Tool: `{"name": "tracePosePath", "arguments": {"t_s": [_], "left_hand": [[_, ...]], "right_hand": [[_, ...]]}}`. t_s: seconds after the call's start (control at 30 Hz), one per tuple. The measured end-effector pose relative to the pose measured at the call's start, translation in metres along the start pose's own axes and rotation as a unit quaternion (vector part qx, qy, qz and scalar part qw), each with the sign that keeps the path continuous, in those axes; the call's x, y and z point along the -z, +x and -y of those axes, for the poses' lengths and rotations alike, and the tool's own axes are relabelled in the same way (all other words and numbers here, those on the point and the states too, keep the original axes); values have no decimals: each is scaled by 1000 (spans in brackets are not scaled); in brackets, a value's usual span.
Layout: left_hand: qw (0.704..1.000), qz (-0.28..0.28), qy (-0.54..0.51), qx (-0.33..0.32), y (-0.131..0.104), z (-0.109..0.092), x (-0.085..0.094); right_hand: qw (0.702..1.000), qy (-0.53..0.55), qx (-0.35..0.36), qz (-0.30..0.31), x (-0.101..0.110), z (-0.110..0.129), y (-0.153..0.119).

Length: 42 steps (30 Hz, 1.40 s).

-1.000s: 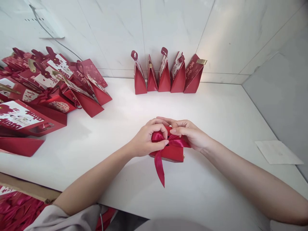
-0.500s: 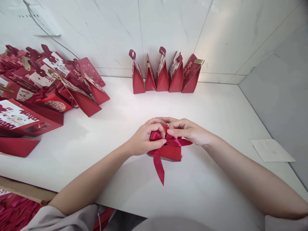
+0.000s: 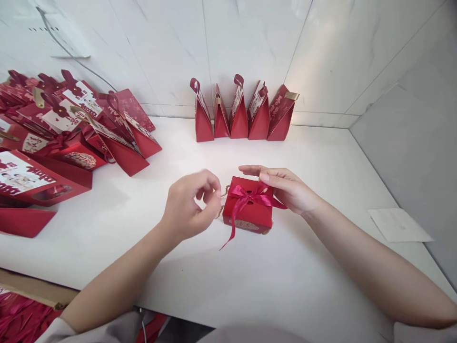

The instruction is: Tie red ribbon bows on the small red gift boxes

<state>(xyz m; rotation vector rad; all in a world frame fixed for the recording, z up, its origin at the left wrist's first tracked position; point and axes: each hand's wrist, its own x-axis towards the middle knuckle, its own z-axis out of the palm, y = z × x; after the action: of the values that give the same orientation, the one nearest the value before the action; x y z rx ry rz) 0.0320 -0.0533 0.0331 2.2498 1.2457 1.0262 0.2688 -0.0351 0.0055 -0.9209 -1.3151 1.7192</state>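
A small red gift box (image 3: 262, 216) sits on the white table, with a crimson ribbon bow (image 3: 249, 196) tied over its top. One ribbon tail hangs down the front face, across a pale printed patch. At the box's left side, my left hand (image 3: 191, 202) is closed, thumb and fingertips pinching a thin gold chain (image 3: 224, 192) that runs to the box. My right hand (image 3: 287, 188) grips the box's back right corner, thumb on the top edge and fingers stretched behind it. Part of the right ribbon tail lies under that hand.
Several red triangular boxes (image 3: 239, 121) stand in a row by the tiled wall. More red boxes (image 3: 78, 155) crowd the table's left side. A white paper (image 3: 400, 225) lies at right. A cardboard carton (image 3: 32, 288) with crimson ribbons is at lower left.
My left hand has left the bow and moved left to the gold chain. My right hand has shifted from the bow to the box's back right corner. The bow is now uncovered.
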Motion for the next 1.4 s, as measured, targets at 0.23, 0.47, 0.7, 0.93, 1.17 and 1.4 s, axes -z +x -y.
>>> {"name": "tracePosePath", "arguments": {"t_s": [0.23, 0.47, 0.7, 0.93, 1.17, 1.4], "left_hand": [[950, 240, 164, 119, -14, -30, 5], [928, 322, -1, 188, -14, -41, 1], [934, 223, -51, 274, 3, -10, -4], [939, 167, -5, 299, 9, 3, 4], [933, 193, -162, 256, 5, 19, 8], [942, 114, -107, 297, 2, 15, 2]], "right_hand": [[995, -100, 17, 1, 2, 2, 0], [986, -161, 41, 22, 6, 7, -2], [986, -150, 75, -13, -1, -5, 5], [984, -161, 74, 24, -7, -4, 14], [988, -137, 63, -16, -5, -6, 24], [980, -176, 83, -25, -13, -8, 15]]}}
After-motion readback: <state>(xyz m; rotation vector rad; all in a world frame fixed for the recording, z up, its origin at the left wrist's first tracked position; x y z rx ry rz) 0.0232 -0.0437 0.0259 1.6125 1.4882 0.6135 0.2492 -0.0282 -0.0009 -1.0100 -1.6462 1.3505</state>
